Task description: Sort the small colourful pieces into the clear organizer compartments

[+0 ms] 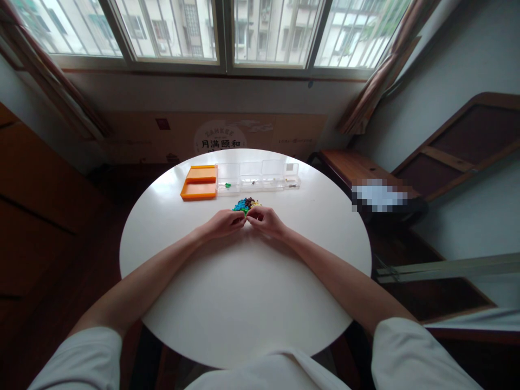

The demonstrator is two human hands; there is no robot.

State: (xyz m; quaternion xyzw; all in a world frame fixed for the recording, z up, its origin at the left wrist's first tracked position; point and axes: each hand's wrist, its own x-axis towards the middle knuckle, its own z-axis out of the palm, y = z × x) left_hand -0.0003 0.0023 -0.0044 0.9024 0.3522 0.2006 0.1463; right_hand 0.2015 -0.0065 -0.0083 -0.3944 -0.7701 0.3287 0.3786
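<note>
My left hand (226, 222) and my right hand (265, 220) rest on the round white table (244, 303), fingertips meeting in a pinch at the near edge of a small pile of coloured pieces (246, 205), blue, yellow and dark. Both hands have their fingers curled closed; whatever sits between the fingertips is too small to make out. Just beyond the pile stands a row of clear plastic compartment boxes (260, 176) with a few tiny items inside, one of them green (227, 185).
An orange tray lid (200, 182) lies left of the clear boxes. A cardboard panel with printed characters (219, 138) leans below the window. A dark wooden bench (357, 168) stands to the right of the table, and wooden furniture lines the left.
</note>
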